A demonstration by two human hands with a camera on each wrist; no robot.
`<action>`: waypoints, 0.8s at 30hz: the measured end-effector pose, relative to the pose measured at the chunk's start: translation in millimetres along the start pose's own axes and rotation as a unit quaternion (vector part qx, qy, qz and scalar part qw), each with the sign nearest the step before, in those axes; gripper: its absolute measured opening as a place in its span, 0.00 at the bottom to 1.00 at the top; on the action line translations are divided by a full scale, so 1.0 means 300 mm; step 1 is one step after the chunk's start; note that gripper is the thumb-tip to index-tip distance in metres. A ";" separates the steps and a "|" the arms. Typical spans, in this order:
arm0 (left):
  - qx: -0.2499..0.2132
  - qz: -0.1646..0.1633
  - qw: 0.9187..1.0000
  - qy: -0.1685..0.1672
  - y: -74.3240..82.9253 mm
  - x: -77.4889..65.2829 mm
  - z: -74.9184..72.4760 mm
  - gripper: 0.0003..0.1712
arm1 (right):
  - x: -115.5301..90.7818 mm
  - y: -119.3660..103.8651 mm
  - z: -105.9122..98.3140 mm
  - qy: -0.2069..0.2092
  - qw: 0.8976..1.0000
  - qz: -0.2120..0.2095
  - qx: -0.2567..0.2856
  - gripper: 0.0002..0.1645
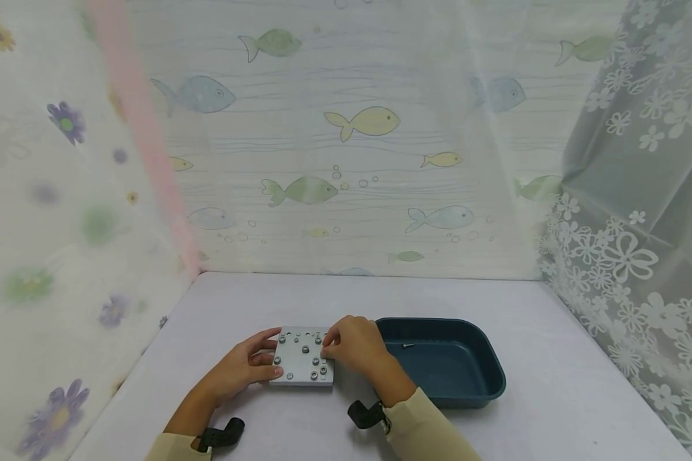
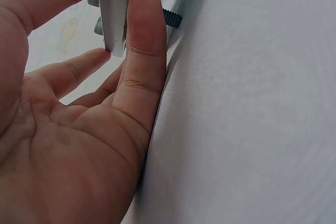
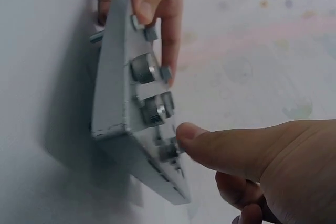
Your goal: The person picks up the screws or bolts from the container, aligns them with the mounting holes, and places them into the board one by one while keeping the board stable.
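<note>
A silver metal plate [image 1: 295,365] fitted with several socket-head screws is held low over the white table. My left hand [image 1: 239,367] grips it along the left edge, thumb at the near corner and fingers along the side. Threaded screw ends [image 2: 172,18] stick out from its underside in the left wrist view. At the plate's right side, my right hand [image 1: 357,344] pinches at a screw, its thumb against the screw head [image 3: 169,151] in the right wrist view. The right index fingertip is hidden there behind the thumb.
A dark teal plastic tray [image 1: 498,378] stands just right of my right hand, with one small screw [image 1: 407,346] inside near its left wall. Patterned curtains [image 1: 369,211] hang behind the table [image 1: 277,294] and along both sides.
</note>
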State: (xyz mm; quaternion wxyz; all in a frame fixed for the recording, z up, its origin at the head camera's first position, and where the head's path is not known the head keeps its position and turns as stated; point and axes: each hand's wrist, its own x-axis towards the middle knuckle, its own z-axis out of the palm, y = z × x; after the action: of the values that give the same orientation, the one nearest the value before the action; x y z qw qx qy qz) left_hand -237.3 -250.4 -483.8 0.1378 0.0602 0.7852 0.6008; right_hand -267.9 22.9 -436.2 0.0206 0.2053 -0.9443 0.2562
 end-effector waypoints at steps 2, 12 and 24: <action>0.002 -0.001 1.000 0.000 0.001 -0.001 0.000 0.54 | -0.003 0.000 -0.014 -0.002 1.000 0.000 0.014 0.04; 0.000 -0.001 1.000 0.005 0.004 -0.001 0.003 0.54 | -0.001 0.046 -0.176 -0.029 0.997 -0.005 0.074 0.10; 0.000 0.007 1.000 -0.001 -0.001 0.000 0.002 0.54 | -0.027 0.254 -0.292 -0.047 0.996 0.002 0.078 0.08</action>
State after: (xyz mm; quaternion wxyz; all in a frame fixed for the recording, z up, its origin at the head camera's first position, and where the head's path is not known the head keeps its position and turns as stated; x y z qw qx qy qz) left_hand -237.0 -250.0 -484.3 0.1343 0.0667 0.7843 0.6020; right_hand -296.6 129.0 -397.5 -0.0404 0.2159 -0.9218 0.3193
